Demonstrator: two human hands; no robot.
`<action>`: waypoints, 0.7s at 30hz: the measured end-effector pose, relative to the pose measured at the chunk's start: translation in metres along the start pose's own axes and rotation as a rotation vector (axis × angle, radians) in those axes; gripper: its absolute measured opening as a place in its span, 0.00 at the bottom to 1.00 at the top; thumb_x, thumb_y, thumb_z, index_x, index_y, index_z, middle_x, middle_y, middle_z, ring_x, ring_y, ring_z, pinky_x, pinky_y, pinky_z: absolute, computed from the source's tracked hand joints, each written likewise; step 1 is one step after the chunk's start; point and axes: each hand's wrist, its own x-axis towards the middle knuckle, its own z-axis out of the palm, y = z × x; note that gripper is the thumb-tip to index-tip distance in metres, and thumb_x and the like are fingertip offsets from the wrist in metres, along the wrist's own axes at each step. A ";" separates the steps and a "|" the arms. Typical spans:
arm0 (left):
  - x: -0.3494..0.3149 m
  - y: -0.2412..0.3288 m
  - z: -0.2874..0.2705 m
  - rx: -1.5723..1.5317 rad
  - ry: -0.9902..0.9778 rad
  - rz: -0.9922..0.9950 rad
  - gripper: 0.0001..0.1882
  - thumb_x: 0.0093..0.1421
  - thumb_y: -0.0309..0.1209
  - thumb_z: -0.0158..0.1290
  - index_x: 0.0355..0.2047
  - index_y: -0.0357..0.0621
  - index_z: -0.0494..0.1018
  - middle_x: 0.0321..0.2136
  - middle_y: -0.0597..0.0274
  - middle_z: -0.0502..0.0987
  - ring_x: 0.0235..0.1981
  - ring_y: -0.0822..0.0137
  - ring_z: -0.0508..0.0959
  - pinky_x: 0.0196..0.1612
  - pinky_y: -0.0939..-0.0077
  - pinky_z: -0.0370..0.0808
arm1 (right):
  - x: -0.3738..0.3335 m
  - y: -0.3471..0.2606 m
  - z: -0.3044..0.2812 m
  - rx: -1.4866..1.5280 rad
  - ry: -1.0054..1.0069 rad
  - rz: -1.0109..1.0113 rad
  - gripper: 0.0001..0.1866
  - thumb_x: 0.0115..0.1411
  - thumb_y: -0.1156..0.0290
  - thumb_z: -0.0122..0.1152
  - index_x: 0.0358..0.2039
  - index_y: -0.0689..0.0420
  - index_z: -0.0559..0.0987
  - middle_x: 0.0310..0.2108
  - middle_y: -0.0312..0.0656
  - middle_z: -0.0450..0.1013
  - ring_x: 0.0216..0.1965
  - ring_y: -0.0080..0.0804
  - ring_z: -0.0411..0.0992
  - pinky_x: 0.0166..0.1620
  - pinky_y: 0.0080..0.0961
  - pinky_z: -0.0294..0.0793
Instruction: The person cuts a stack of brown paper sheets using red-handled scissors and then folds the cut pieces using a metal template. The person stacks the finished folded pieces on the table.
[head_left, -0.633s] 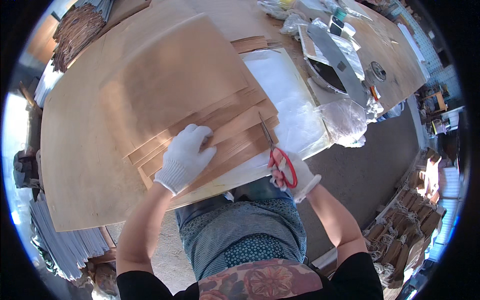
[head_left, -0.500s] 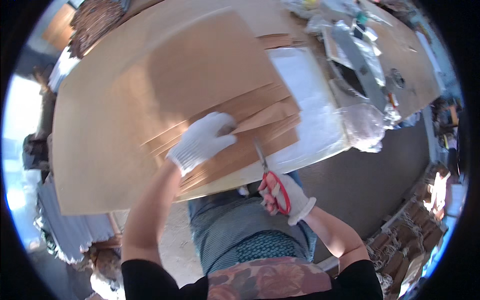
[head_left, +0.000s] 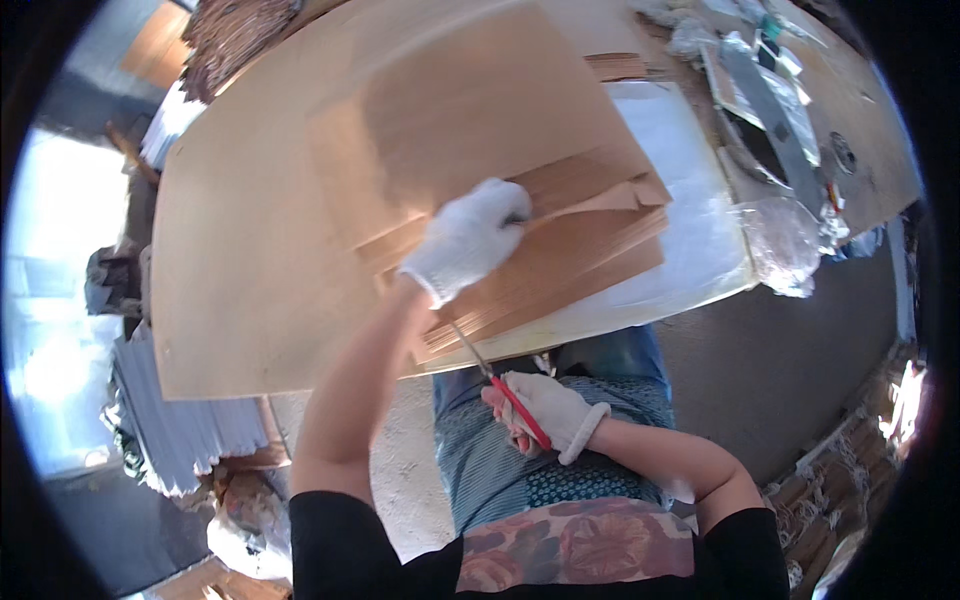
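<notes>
A fanned stack of brown kraft paper (head_left: 590, 250) lies on the table before me, its edges stepped toward my body. In a white knit glove, my left hand (head_left: 470, 235) is closed on the top sheets, and a strip of paper edge is lifted to its right. My right hand (head_left: 545, 412), in a white glove that leaves the fingertips bare, holds red-handled scissors (head_left: 513, 408). Their blades point up and left at the near edge of the stack, below my left wrist. Whether the blades touch the paper I cannot tell.
White sheeting (head_left: 690, 190) lies under the right of the stack on the pale table (head_left: 230, 300). Clear plastic bags (head_left: 780, 245) and a roll of tape (head_left: 843, 152) are at the right. Grey sheets (head_left: 185, 410) hang at the left, and brown bundles (head_left: 235, 40) stand far left.
My left hand has closed from a looser grip and moved slightly up the stack. The scissors have swung left and down, nearer my body. The whole view has shifted.
</notes>
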 end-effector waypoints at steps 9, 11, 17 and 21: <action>-0.004 0.010 0.001 0.397 0.180 0.228 0.10 0.56 0.26 0.60 0.40 0.47 0.79 0.41 0.54 0.77 0.44 0.49 0.78 0.48 0.57 0.77 | -0.070 -0.009 -0.071 0.499 0.027 -0.252 0.45 0.67 0.25 0.41 0.46 0.63 0.73 0.29 0.45 0.73 0.30 0.40 0.78 0.34 0.33 0.81; -0.016 0.022 0.021 0.346 0.052 0.172 0.14 0.56 0.30 0.62 0.43 0.47 0.79 0.44 0.53 0.76 0.48 0.48 0.77 0.51 0.55 0.76 | -0.068 -0.012 -0.076 0.560 0.065 -0.215 0.51 0.63 0.20 0.39 0.47 0.65 0.74 0.28 0.46 0.73 0.30 0.44 0.79 0.35 0.35 0.82; -0.025 0.051 0.051 0.271 0.090 -0.057 0.22 0.55 0.39 0.65 0.49 0.45 0.78 0.46 0.53 0.76 0.51 0.48 0.76 0.54 0.54 0.75 | -0.055 -0.019 -0.089 0.495 0.099 -0.261 0.49 0.64 0.21 0.41 0.42 0.63 0.77 0.26 0.42 0.73 0.26 0.38 0.79 0.32 0.32 0.82; -0.026 0.047 0.047 0.283 0.062 -0.102 0.24 0.56 0.41 0.65 0.50 0.44 0.77 0.47 0.52 0.76 0.51 0.48 0.76 0.54 0.53 0.75 | -0.065 -0.015 -0.085 0.541 0.085 -0.200 0.47 0.65 0.22 0.41 0.42 0.63 0.77 0.26 0.42 0.72 0.27 0.38 0.78 0.33 0.31 0.82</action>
